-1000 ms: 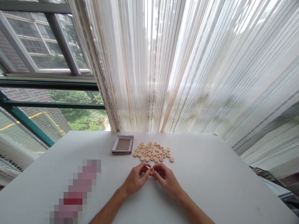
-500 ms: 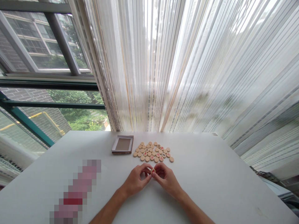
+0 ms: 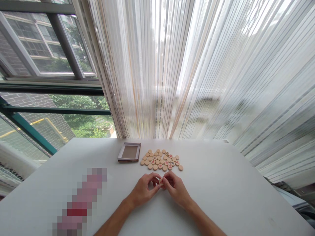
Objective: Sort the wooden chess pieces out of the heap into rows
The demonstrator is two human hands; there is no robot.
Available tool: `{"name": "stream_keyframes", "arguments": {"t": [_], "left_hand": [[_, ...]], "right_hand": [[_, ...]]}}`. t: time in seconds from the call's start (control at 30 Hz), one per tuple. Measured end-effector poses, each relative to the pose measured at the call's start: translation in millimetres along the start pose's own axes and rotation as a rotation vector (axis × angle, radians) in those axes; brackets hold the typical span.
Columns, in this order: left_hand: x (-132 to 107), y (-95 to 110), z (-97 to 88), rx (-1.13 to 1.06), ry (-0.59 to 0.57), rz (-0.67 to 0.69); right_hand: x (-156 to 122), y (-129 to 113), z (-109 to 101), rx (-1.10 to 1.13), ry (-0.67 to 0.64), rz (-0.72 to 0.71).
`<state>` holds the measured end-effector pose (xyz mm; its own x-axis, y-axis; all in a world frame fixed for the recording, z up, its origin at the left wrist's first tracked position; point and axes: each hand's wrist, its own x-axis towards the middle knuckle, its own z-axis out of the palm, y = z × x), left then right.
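Between my two hands is one round wooden Chinese chess piece with a red character on its face. My left hand pinches it from the left with thumb and fingertips. From the right, my right hand closes its thumb and fingers on the same piece, covering part of it. Just beyond my fingers lies a loose spread of Chinese chess pieces. Many show a plain side up, while several show red or black characters.
A shallow open box sits left of the pieces. The white table reaches back to a sheer striped curtain. A blurred pinkish item lies at the front left. An open window is at the left.
My right thumb and fingers have shifted slightly over the held piece, and its face has turned a little. My left hand and the spread of pieces look the same.
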<state>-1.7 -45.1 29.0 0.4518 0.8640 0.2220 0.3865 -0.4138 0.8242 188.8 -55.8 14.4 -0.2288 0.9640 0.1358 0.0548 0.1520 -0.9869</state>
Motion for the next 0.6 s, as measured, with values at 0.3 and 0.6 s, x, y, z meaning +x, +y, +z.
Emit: {"name": "stream_keyframes", "arguments": {"t": [0.3,0.6], "left_hand": [[0.7,-5.4,2.1,-0.101,0.028,-0.022],[2.7,-5.7,1.2,-0.133,0.022,-0.031]], "right_hand": [[-1.1,-6.3,0.2,-0.005,-0.013,-0.017],[-1.4,-6.2,-0.1,0.029,-0.043,-0.049]]}}
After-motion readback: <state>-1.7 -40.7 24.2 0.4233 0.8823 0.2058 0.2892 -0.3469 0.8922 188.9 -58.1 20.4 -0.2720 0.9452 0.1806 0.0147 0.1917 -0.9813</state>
